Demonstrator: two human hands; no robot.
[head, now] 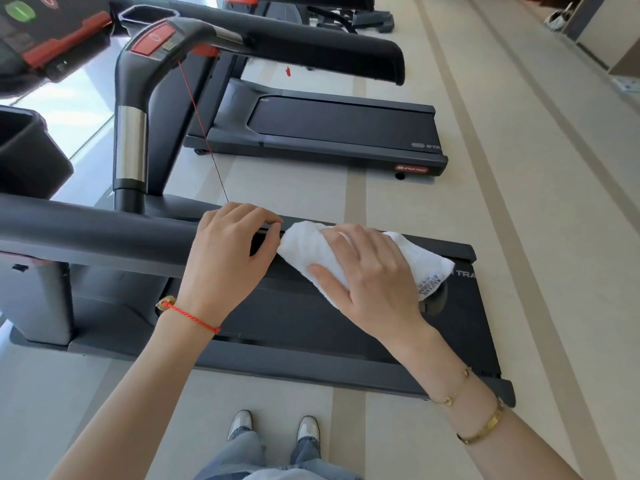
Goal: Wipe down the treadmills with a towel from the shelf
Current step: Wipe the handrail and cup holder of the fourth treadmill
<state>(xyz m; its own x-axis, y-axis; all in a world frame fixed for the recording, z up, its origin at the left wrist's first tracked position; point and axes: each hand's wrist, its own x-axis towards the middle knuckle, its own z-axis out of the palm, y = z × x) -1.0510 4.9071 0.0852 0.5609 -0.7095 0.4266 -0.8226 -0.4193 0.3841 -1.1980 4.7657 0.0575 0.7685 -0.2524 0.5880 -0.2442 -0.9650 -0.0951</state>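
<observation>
A white towel is wrapped over the end of the near treadmill's dark side handrail. My right hand lies on top of the towel with fingers spread, curling round it and the rail. My left hand grips the same handrail just left of the towel, its fingertips hooked over the rail's far side. The near treadmill's black belt shows below my hands. A label is visible on the towel's right corner.
A second treadmill stands parallel further off, with its handrail overhead. A red safety cord hangs from the near console. More machines are at the far top. Pale striped floor runs to the right; my shoes stand beside the deck.
</observation>
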